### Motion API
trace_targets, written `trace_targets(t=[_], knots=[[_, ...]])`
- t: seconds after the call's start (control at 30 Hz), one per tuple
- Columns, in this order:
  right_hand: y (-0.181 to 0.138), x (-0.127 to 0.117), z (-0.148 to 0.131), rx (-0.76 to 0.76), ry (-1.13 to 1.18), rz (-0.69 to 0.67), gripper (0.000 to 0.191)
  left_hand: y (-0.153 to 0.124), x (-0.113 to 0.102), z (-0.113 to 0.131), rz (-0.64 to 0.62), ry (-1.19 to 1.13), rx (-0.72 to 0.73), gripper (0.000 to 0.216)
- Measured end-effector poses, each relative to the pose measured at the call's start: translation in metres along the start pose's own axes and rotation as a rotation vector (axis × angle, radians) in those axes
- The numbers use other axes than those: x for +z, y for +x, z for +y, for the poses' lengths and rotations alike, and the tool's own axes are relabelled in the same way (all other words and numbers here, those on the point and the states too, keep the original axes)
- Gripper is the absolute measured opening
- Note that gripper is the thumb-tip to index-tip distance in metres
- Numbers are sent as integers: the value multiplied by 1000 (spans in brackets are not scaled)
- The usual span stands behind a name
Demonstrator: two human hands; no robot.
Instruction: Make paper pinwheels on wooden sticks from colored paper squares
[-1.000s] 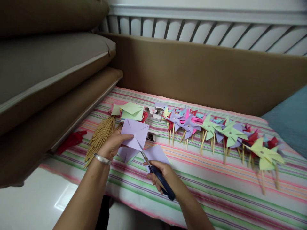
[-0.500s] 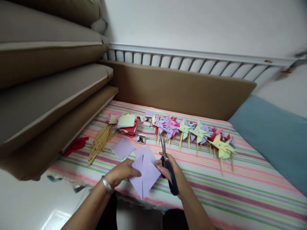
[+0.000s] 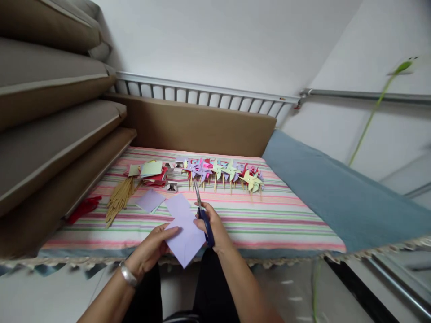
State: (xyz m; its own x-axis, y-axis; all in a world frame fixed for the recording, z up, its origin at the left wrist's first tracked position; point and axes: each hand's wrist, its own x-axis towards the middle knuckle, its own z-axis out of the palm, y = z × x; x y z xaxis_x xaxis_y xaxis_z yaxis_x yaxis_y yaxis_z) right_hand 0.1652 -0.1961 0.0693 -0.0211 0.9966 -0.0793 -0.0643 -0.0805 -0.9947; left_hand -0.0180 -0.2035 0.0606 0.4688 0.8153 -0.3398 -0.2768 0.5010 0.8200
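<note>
A purple paper square (image 3: pixel 186 237) with a slit from its lower corner is pinched in my left hand (image 3: pixel 156 244), thumb on top. My right hand (image 3: pixel 215 226) is closed round dark-blue-handled scissors (image 3: pixel 206 224), whose blades point away from me. The fingertips of that hand also touch the square's right corner. Just beyond lies another purple sheet (image 3: pixel 178 205), partly overlapped by the held one. More purple paper (image 3: pixel 150 200) rests to the left, over a paler sheet.
Finished paper pinwheels (image 3: pixel 232 171) on sticks lie in a row at the back. Small open boxes (image 3: pixel 172 187), a stack of coloured paper (image 3: pixel 153 169), wooden sticks (image 3: pixel 119 199) and a red item (image 3: pixel 84 209) are to the left. Stacked cushions (image 3: pixel 60 148) border the striped cloth (image 3: pixel 269 220).
My view has swung right, showing more wall and blue cover. The purple square has turned in my hands, so its slit now shows only at the lower corner. The scissors remain in my right hand.
</note>
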Motion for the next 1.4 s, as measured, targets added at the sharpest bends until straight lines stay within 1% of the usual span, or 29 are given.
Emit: trace_targets(t=[0.1, 0.17, 0.23, 0.33, 0.43, 0.5, 0.53, 0.6, 0.7, 0.8, 0.93, 1.07, 1.17, 1.27, 1.4], knots=[[-11, 6, -6, -46, 58, 107, 53, -11, 14, -10, 49, -182, 56, 35], [-16, 13, -10, -80, 55, 154, 55, -15, 23, -15, 86, -233, 90, 38], [-21, 21, -12, -106, 38, 173, 56, -18, 29, -17, 124, -264, 130, 41], [-30, 30, -17, -137, 2, 156, 56, -24, 34, -14, 189, -267, 199, 43], [-41, 32, -24, -163, -52, 106, 54, -34, 31, -7, 250, -237, 250, 43], [-53, 28, -28, -179, -92, 33, 53, -43, 26, -1, 290, -211, 270, 41], [-60, 25, -29, -173, -115, -26, 51, -48, 23, 2, 307, -195, 272, 41], [-77, 16, -30, -114, -167, -163, 48, -59, 17, 9, 327, -158, 260, 40], [-107, -1, -30, 59, -268, -362, 51, -74, 8, 19, 317, -84, 210, 42], [-133, -12, -30, 203, -316, -458, 52, -86, 2, 24, 326, -4, 187, 39], [-151, -11, -33, 312, -333, -498, 48, -94, 2, 23, 350, 73, 190, 36], [-151, -4, -32, 378, -357, -490, 42, -97, 8, 22, 339, 91, 176, 35], [-148, -3, -28, 400, -363, -478, 39, -98, 11, 23, 334, 101, 155, 34], [-148, -4, -25, 406, -354, -484, 41, -97, 13, 25, 315, 111, 147, 34], [-148, -2, -27, 398, -350, -456, 44, -94, 15, 25, 294, 106, 155, 33]])
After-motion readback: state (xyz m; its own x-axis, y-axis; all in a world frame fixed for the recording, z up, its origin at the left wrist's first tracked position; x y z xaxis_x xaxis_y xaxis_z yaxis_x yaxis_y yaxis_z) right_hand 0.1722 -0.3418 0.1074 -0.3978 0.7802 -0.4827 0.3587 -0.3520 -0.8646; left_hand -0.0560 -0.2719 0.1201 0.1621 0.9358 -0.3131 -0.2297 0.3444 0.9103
